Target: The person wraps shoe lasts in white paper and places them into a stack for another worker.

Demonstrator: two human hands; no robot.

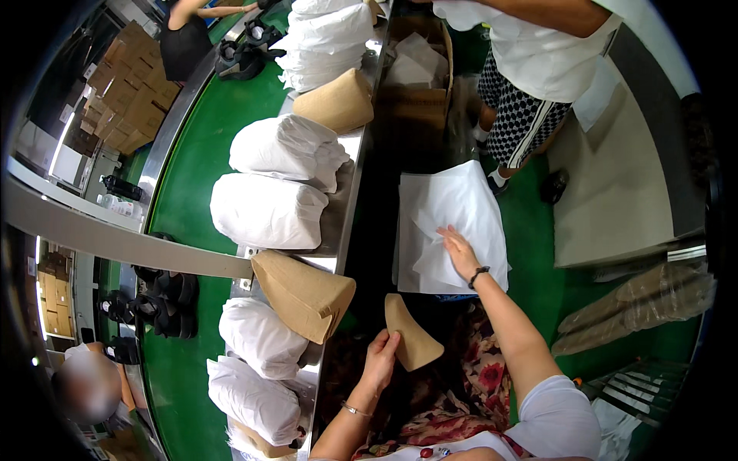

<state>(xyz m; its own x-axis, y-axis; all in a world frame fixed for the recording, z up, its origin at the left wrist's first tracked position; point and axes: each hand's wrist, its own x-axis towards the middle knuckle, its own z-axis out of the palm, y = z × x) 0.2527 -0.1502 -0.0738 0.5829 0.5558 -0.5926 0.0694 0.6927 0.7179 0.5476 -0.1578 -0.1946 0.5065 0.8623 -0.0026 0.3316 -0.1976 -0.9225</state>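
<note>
My left hand [380, 358] pinches the edge of a curved brown cardboard piece [413, 335], thumb on top, above my lap. My right hand [461, 253] lies with fingers outstretched on a stack of white paper sheets [453, 198]; the top sheet is wrinkled beside the fingertips. To the left, on a metal ledge, a stack of similar brown cardboard pieces [301, 296] sits among white paper-wrapped bundles [267, 210]. Another brown stack [337, 101] stands farther up the ledge.
A green conveyor belt [207, 131] carrying black shoes [165, 296] runs beyond the ledge. A grey metal bar [131, 238] crosses it. Ahead, a person in a white shirt [538, 54] stands near an open carton [415, 104]. Plastic-wrapped brown stacks [638, 307] lie at right.
</note>
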